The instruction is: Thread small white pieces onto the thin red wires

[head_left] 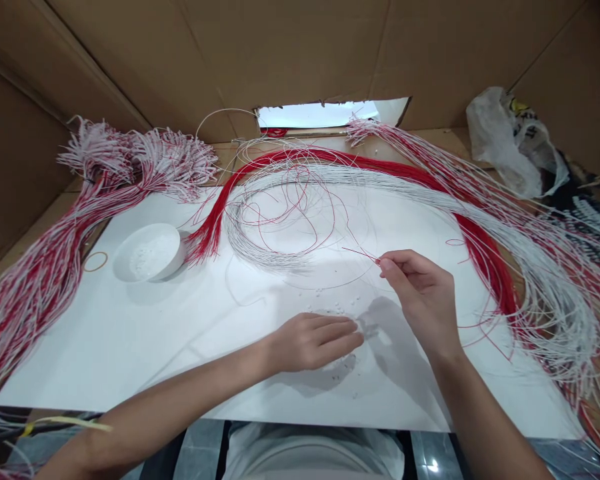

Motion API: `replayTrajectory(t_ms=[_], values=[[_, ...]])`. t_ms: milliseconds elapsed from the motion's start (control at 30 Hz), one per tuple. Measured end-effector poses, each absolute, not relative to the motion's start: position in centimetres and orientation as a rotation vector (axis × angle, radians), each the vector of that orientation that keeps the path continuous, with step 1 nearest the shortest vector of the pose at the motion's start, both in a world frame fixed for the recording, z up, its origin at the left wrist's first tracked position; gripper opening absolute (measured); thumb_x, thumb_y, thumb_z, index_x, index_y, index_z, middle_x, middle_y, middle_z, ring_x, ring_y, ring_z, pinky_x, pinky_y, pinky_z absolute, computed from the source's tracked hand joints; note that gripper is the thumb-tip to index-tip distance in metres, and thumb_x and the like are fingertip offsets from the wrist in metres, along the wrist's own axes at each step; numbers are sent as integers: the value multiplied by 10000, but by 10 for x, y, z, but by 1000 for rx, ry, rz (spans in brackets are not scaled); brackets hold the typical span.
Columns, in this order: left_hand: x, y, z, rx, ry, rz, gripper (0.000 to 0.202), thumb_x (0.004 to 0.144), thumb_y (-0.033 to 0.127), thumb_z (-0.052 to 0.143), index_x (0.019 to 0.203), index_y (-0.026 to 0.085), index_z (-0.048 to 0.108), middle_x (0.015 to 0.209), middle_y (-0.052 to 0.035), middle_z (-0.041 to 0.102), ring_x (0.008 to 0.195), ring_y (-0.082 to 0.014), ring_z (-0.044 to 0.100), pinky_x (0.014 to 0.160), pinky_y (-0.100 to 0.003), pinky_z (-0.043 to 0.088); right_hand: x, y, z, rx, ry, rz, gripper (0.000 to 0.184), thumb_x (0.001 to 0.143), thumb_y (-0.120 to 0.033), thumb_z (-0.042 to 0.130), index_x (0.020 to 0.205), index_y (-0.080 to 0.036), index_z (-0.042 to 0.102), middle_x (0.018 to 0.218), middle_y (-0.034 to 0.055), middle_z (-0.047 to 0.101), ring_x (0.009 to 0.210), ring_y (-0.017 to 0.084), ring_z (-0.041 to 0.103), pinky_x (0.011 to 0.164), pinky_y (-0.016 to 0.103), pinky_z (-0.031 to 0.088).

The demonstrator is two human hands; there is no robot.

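Observation:
My right hand (423, 293) is raised above the white board, with thumb and index finger pinched on a thin red wire (361, 253). One end of the wire sticks out to the left of the fingertips; a strand trails upward into loose red loops. Lower down, my left hand (313, 340) rests palm down on the board, fingers stretched out, and nothing shows in it. Small white bits (318, 293), perhaps beads, lie scattered around its fingertips; the hand hides some. A white bowl (173, 257) to the left contains more white bits.
A red wire bundle (230, 193) and a white wire bundle (420, 190) arc across the white board (145, 347). Red-and-white bundles lie at left (55, 267) and right (430, 157). A rubber band (95, 261) sits near the bowl. Cardboard walls (300, 53) enclose the back; a plastic bag (510, 143) lies at right.

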State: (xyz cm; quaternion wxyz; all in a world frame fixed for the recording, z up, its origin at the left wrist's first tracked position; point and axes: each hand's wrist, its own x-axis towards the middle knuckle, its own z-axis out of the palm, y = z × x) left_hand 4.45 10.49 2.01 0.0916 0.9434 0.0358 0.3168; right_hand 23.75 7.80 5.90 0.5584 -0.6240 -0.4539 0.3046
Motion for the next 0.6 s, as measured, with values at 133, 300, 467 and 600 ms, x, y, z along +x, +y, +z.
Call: replayTrajectory(t_ms=[133, 300, 467, 600], values=[[45, 107, 20, 2697, 160, 945, 165, 866, 57, 505, 1010, 74, 583, 854, -111, 728, 830, -197, 691, 700, -274, 578, 237, 78, 60, -1473, -1074, 717, 98, 832, -281, 621, 767, -217, 655, 716, -41, 633, 680, 80, 573, 652, 187, 475], [42, 106, 17, 2616, 232, 933, 59, 823, 96, 581, 863, 139, 584, 812, -85, 692, 773, -181, 654, 709, -303, 566, 237, 78, 58, -1465, -1075, 715, 88, 830, -277, 623, 773, -221, 658, 732, -41, 640, 687, 79, 576, 655, 189, 474], [25, 105, 17, 2439, 653, 886, 174, 817, 114, 596, 986, 151, 591, 1006, -114, 656, 934, -191, 628, 794, -317, 545, 238, 77, 59, -1471, -1073, 723, 88, 833, -283, 620, 781, -225, 662, 729, -39, 638, 691, 84, 577, 666, 198, 477], [16, 105, 19, 2228, 1004, 786, 218, 854, 111, 529, 1061, 160, 576, 1042, -97, 643, 971, -170, 608, 838, -305, 520, 237, 76, 61, -1469, -1082, 728, 86, 833, -280, 620, 779, -227, 660, 717, -39, 628, 690, 86, 574, 669, 200, 477]])
